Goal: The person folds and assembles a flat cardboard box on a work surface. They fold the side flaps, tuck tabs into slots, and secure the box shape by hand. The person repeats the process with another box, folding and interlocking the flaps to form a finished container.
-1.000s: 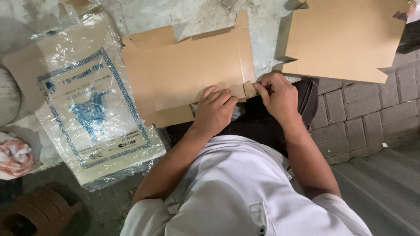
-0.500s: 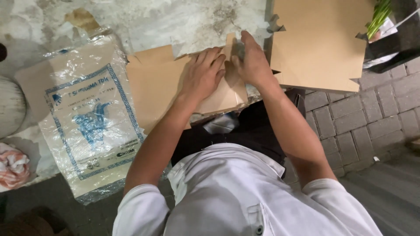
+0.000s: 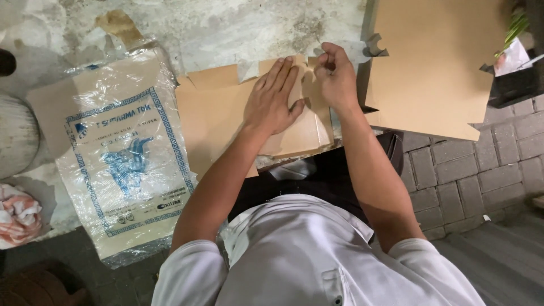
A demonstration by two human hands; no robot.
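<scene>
The flat brown die-cut cardboard box blank [image 3: 226, 119] lies on the concrete just right of the clear plastic-wrapped printed bundle [image 3: 119, 153]; left hand [image 3: 275, 102] splayed flat on it; right hand [image 3: 335, 76] pinching its far flap; probably light, stiff, creasable, best gripped by edges.

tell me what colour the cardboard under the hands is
Plain light brown, unprinted cardboard sheet; the head view shows it under the left hand.

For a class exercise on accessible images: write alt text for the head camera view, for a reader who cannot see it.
A seated person's left hand presses flat on a brown cardboard box blank while the right hand pinches its far flap. A plastic-wrapped pack with blue print lies left, another cardboard sheet right.
</scene>
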